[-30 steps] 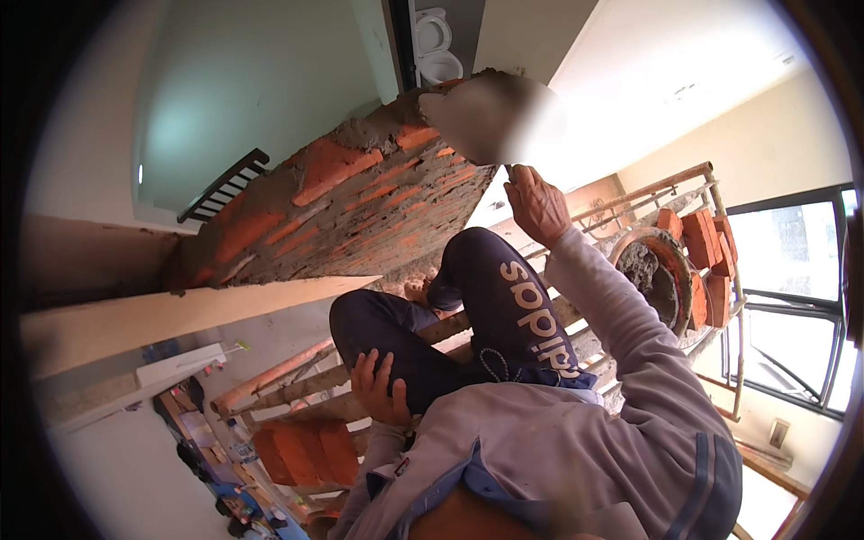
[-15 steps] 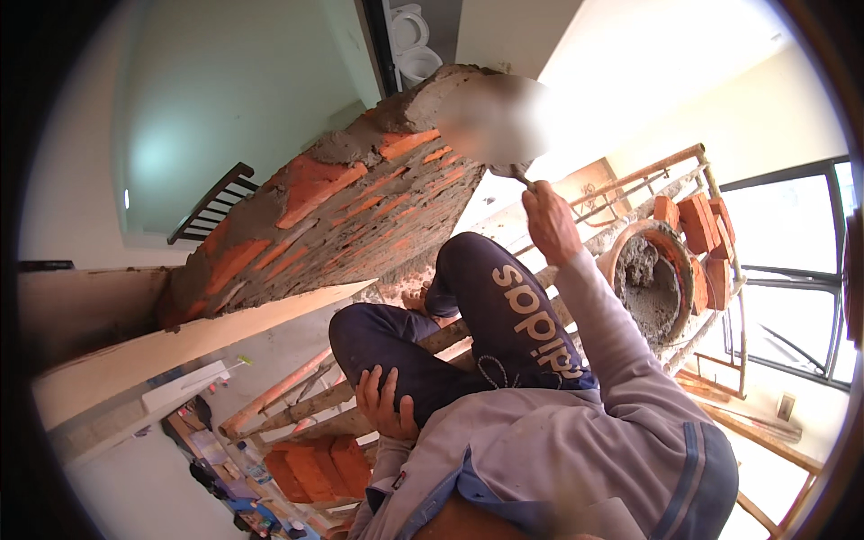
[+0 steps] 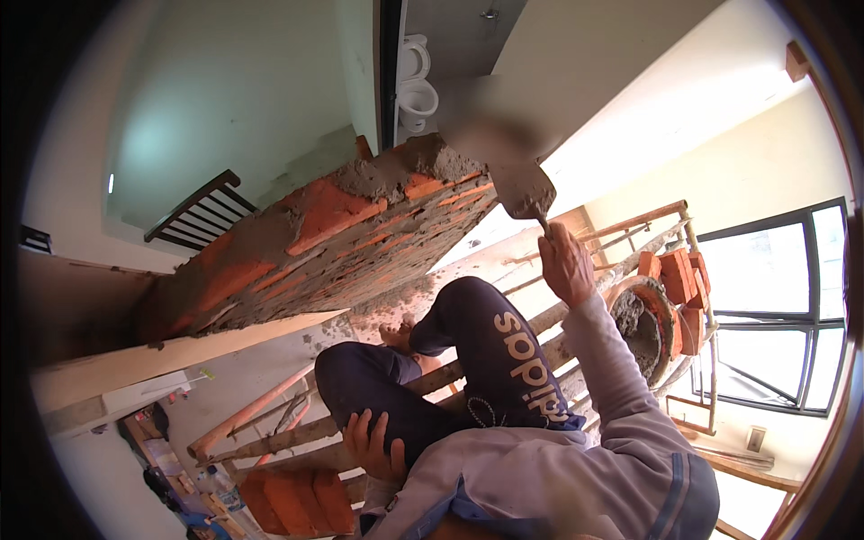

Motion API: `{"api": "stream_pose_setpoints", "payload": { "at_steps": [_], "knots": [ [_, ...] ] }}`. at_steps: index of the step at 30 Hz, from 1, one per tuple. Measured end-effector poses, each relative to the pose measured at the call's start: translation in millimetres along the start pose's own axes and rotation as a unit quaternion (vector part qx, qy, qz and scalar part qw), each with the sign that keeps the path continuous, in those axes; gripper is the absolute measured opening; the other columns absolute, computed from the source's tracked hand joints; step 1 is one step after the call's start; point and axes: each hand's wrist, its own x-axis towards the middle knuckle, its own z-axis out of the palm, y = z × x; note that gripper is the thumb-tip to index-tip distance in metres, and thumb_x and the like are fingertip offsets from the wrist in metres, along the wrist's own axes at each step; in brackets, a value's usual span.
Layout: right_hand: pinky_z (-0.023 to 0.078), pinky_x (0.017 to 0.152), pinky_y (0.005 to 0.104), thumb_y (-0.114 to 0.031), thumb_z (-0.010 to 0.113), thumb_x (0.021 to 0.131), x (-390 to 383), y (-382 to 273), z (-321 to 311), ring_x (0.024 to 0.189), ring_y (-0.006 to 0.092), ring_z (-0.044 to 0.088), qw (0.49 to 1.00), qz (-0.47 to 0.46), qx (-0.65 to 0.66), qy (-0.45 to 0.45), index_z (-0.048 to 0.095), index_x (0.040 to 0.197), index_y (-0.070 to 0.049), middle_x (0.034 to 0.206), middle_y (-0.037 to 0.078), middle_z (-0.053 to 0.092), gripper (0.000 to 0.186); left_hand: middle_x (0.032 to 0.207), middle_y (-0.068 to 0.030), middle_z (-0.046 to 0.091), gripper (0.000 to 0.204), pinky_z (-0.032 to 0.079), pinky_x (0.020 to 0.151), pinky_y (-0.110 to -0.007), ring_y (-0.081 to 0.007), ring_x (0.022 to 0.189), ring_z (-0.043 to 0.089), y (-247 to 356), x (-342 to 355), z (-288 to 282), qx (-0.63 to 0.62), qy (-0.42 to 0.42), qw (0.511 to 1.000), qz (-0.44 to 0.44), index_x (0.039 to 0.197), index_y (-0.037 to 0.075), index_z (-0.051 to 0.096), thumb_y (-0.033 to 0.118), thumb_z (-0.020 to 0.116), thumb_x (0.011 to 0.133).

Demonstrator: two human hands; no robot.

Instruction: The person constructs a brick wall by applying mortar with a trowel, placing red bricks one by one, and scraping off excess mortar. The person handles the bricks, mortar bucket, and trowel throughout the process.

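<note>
In my right hand (image 3: 567,265) is the handle of a trowel (image 3: 525,189), its broad blade smeared with grey mortar. The blade is beside the upper end of a brick wall (image 3: 360,238) with rough mortar along its top and joints. A blurred patch hides what lies just beyond the blade tip. My left hand (image 3: 373,445) rests on my bent leg (image 3: 382,396), fingers apart and holding nothing. To the right of my right forearm stands a round tub (image 3: 670,328) with wet mortar (image 3: 639,337) inside.
Orange bricks (image 3: 679,274) are stacked past the tub, and more bricks (image 3: 297,499) sit at lower left. Scaffold poles (image 3: 283,441) run beneath me. A window (image 3: 774,288) is at the right, a toilet (image 3: 417,101) and a dark railing (image 3: 200,211) beyond the wall.
The view has shifted. The trowel blade, mostly hidden before, now shows its broad face near the wall's end. My left hand stays on my leg.
</note>
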Motion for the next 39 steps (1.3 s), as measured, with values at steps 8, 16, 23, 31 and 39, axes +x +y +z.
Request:
{"api": "stream_pose_setpoints", "payload": {
  "at_steps": [8,16,23,31,39],
  "knots": [
    [0.045,0.059,0.0459,-0.015,0.051,0.098,15.2,-71.7,-121.4,0.063,0.0355,0.06,0.988,-0.065,-0.022,-0.135,0.052,0.104,-0.003,0.074,0.02,0.06,0.014,0.13,-0.0128,0.053,0.05,0.028,0.105,-0.058,-0.0367,0.125,0.044,-6.3,1.3,2.4,0.017,-0.022,1.0,-0.015,0.117,0.013,0.066,0.051,0.046,0.091],
    [0.049,0.063,0.037,-0.01,0.062,0.088,81.2,-88.1,-144.2,0.07,0.0229,0.058,0.881,-0.389,-0.259,-0.079,0.055,0.099,-0.003,0.079,0.007,0.056,0.014,0.13,-0.0143,0.053,0.051,0.028,0.105,-0.057,-0.0385,0.125,0.043,-8.0,3.0,-1.7,0.005,-0.024,1.0,-0.009,0.116,0.011,0.067,0.049,0.048,0.088],
    [0.048,0.069,0.0447,-0.013,0.053,0.095,59.9,-125.2,-163.8,0.074,0.0368,0.061,0.92,-0.161,-0.326,-0.143,0.05,0.096,-0.002,0.082,0.018,0.061,0.012,0.128,-0.0141,0.055,0.052,0.029,0.105,-0.056,-0.0379,0.124,0.045,-14.6,-2.8,-2.1,-0.005,-0.016,1.0,-0.014,0.114,0.011,0.069,0.05,0.047,0.088],
    [0.051,0.068,0.0367,-0.014,0.062,0.089,82.9,-131.7,-173.0,0.08,0.0234,0.063,0.832,-0.265,-0.483,-0.067,0.055,0.117,-0.004,0.097,0.009,0.064,0.031,0.129,-0.0133,0.056,0.05,0.027,0.106,-0.055,-0.0362,0.124,0.046,-26.7,-11.7,2.1,-0.015,0.001,1.0,0.02,0.114,0.011,0.068,0.049,0.046,0.089],
    [0.048,0.076,0.0346,-0.015,0.062,0.08,188.6,-177.0,-106.9,0.09,0.0197,0.067,0.653,-0.307,-0.685,-0.103,0.063,0.105,-0.013,0.091,0.004,0.068,0.025,0.129,-0.0137,0.055,0.046,0.028,0.106,-0.054,-0.0368,0.124,0.045,-21.0,-2.3,-7.1,-0.053,0.023,0.998,0.017,0.114,0.01,0.067,0.044,0.048,0.09]
  ]
}}
